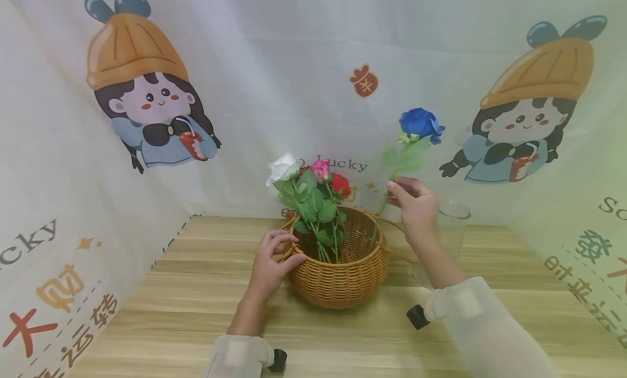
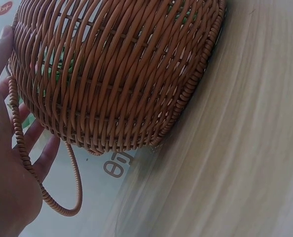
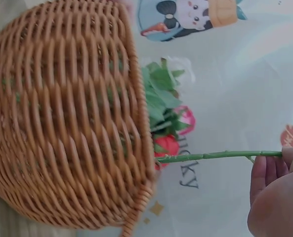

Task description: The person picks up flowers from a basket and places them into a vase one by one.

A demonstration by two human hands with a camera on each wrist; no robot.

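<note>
A round wicker basket (image 1: 338, 283) stands on the table with a white rose (image 1: 284, 168), a pink rose (image 1: 320, 170) and a red rose (image 1: 340, 186) leaning in it. My left hand (image 1: 269, 258) holds the basket's left side, thumb near the rim and fingers round the back, beside a loop handle (image 2: 73, 210). With thumb and fingertips, my right hand (image 1: 418, 209) pinches the green stem (image 3: 220, 155) of a blue rose (image 1: 420, 123). That bloom rises upright above the hand, while its lower stem slants down into the basket's right side.
Behind my right forearm a clear glass vase (image 1: 454, 209) stands on the wood-grain table (image 1: 161, 307). Another loop handle (image 1: 399, 255) sticks out at the basket's right. A white printed cloth (image 1: 284, 57) hangs behind and along both sides.
</note>
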